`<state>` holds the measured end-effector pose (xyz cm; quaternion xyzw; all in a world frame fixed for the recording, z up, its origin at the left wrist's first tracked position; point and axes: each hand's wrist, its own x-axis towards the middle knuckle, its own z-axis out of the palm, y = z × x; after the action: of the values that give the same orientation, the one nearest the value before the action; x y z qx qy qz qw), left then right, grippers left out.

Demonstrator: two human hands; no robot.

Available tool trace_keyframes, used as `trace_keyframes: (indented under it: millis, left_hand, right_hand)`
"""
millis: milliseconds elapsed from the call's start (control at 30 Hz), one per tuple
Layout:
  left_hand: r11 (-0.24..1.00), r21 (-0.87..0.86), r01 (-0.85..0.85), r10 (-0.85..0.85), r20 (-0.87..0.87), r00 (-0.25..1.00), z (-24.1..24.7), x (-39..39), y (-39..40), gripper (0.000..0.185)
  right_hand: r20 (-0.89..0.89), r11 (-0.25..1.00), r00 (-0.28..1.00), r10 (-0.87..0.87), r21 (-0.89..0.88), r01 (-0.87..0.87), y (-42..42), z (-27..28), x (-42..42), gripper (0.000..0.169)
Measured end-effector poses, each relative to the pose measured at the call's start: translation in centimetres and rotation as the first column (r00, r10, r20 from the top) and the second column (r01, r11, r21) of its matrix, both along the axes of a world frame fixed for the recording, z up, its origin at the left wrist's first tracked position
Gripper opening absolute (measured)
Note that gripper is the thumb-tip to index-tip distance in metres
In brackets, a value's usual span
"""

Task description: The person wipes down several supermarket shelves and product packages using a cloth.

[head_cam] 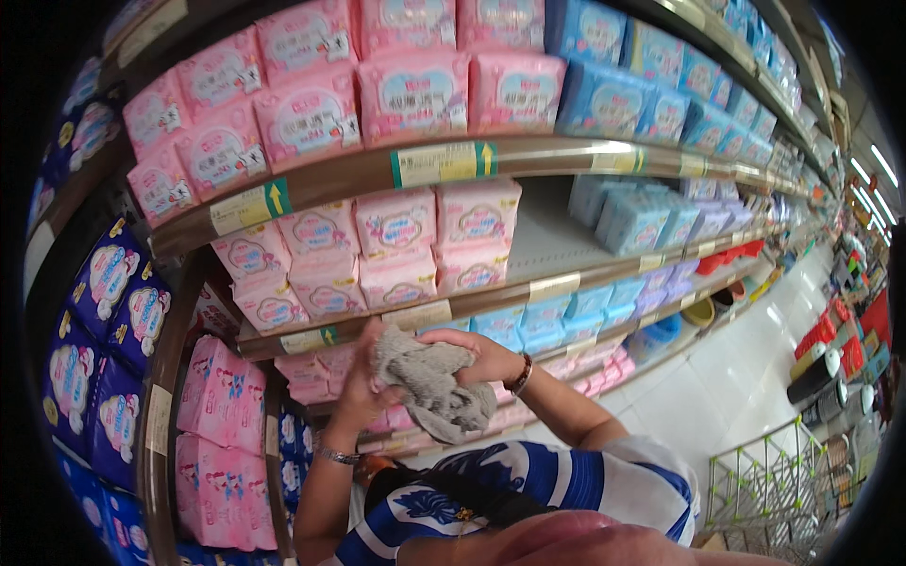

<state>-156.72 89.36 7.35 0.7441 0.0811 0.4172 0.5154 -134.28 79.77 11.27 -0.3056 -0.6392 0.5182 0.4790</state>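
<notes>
A crumpled grey cloth point(435, 389) is bunched between my two hands in front of the lower shelves. My left hand point(368, 378) grips its left end, the thumb pressed over the fabric. On the upper right side of the bundle, my right hand point(481, 357) has its fingers curled into the folds. Just beyond my hands are pink packs of sanitary pads point(398, 225), stacked two high on the middle shelf. Light blue packs point(499, 327) sit on the shelf below, partly hidden by my right hand.
Larger pink packs point(414, 95) and blue packs point(601, 99) fill the upper shelf. Price labels line the shelf edge point(538, 152). Dark blue packs point(106, 339) and pink packs point(223, 488) stand at left. A wire rack point(757, 467) stands on the tiled floor point(679, 382) at right.
</notes>
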Motion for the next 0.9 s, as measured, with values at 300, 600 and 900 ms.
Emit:
trace_keyframes:
  millis: [300, 600, 900]
  left_hand:
    - [0.941, -0.315, 0.125, -0.098, 0.100, 0.990, 1.2, 12.4, -3.9, 0.057]
    - [0.825, -0.081, 0.560, -0.559, 0.036, 0.829, 6.3, 17.7, -9.3, 0.080]
    - [0.639, -0.207, 0.741, -0.760, -0.319, 0.567, 7.8, 16.1, -9.0, 0.067]
  right_hand:
    - [0.064, 0.647, 0.711, -0.701, 0.476, 0.595, -4.7, -0.2, 5.3, 0.069]
    - [0.075, 0.344, 0.380, -0.922, 0.608, 0.716, -9.7, -0.8, 8.8, 0.102]
    - [-0.204, -0.033, 0.219, -0.954, 0.799, 0.600, -18.3, 11.9, 19.6, 0.072]
